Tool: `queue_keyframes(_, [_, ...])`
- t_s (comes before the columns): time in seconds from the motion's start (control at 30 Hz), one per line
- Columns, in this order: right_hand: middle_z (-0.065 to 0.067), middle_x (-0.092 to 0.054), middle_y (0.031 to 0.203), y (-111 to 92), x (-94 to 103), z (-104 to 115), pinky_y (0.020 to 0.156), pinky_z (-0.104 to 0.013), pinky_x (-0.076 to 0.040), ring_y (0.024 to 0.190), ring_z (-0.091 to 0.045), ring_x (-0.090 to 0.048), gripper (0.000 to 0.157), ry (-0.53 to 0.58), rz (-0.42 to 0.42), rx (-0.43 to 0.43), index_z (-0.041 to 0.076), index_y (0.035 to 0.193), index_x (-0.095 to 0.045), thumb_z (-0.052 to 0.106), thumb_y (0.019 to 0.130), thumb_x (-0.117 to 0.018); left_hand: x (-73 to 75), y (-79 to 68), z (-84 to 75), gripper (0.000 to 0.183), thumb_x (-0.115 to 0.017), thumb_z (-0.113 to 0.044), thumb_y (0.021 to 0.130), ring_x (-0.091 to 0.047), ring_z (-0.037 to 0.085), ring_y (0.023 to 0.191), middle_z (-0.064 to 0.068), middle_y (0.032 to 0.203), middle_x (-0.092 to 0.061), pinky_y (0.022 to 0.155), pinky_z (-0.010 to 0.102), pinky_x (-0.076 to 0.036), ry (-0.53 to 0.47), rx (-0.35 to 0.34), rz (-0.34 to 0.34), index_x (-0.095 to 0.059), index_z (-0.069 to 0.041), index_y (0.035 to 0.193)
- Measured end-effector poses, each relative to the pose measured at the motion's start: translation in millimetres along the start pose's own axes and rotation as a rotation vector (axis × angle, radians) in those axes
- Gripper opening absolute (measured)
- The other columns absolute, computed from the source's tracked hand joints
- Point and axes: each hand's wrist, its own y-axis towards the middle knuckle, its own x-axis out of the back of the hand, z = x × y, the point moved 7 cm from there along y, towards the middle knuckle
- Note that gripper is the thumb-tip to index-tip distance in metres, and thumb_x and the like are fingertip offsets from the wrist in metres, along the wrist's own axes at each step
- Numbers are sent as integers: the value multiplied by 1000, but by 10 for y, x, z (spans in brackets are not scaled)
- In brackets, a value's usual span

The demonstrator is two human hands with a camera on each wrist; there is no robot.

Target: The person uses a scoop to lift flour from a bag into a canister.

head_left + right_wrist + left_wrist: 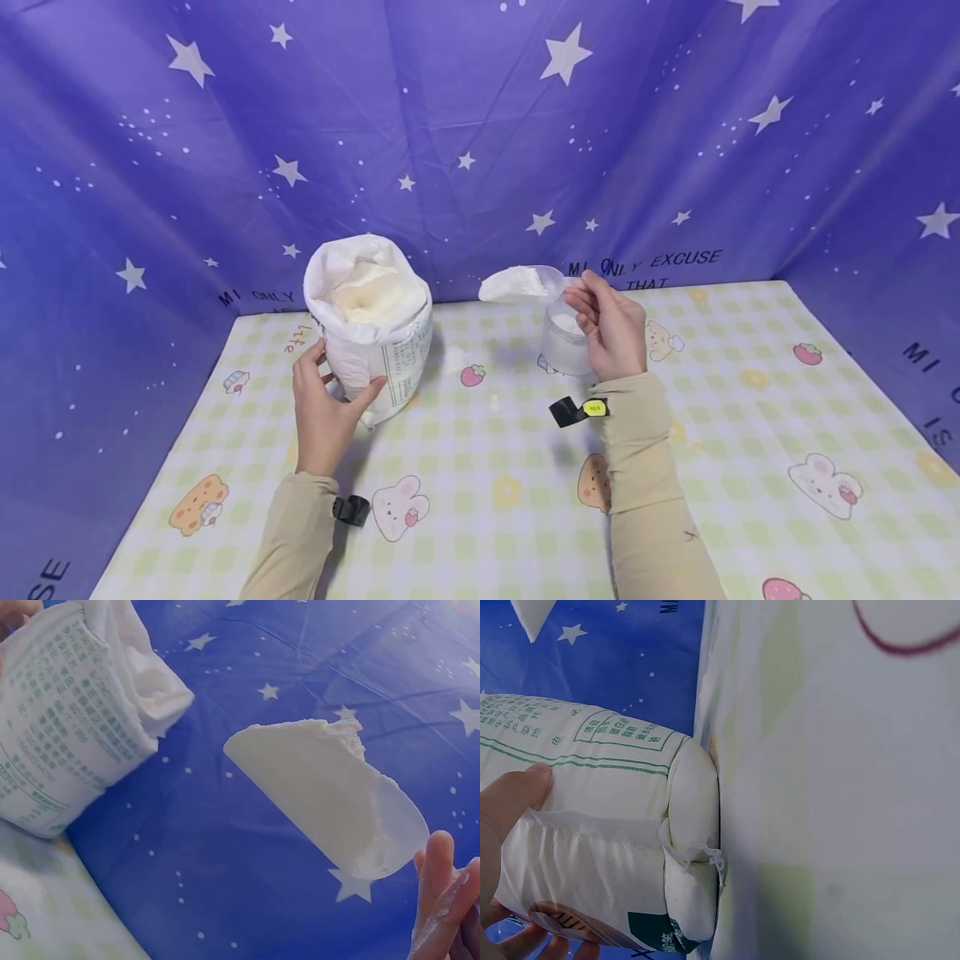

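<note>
An open white bag of flour with green print stands upright at the back left of the table, its rim rolled outward. My left hand holds the bag's lower part, the thumb on one face and the fingers round the other side, as the left wrist view shows. A clear plastic scoop heaped with white flour is in my right hand, which pinches its handle. In the head view the scoop is level, up over the left side of a clear round jar. Some white powder shows inside the jar, partly hidden by my hand.
A checked tablecloth with cartoon prints covers the table. Small spots of spilled powder lie between bag and jar. A blue star-patterned curtain hangs right behind the table's back edge and on both sides.
</note>
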Motion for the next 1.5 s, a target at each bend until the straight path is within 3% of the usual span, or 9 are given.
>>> queue_keyframes(0.33, [-4,-72,69,27,196,137,43,-12,-45,58,-8,-68,12,63,-52,23,2,85,-73,12,91,-72,-18,12,0,93,-89,-20,74,-41,32,132,21,141,-39,102,42,-50,0,14,20,-34,0,145])
queue_keyframes(1.03, [-6,-71,67,77,496,326,39,-13,-43,55,-10,-67,12,105,-166,56,0,85,-73,11,86,-77,-3,11,21,93,-90,-19,73,-41,32,132,20,141,-40,102,43,-50,5,2,11,-34,0,145])
queue_keyframes(1.27, [-7,-71,66,84,610,410,38,-15,-40,54,-10,-66,12,101,-217,101,-1,84,-74,10,87,-76,1,0,30,94,-90,-20,73,-41,31,132,19,141,-40,103,42,-49,0,10,11,-33,-2,146])
queue_keyframes(1.5, [-8,-71,65,76,683,475,37,-16,-40,53,-12,-67,10,119,-226,100,-1,81,-75,8,87,-76,-7,6,35,94,-89,-20,74,-41,31,132,19,141,-39,103,42,-49,3,12,16,-33,-2,146])
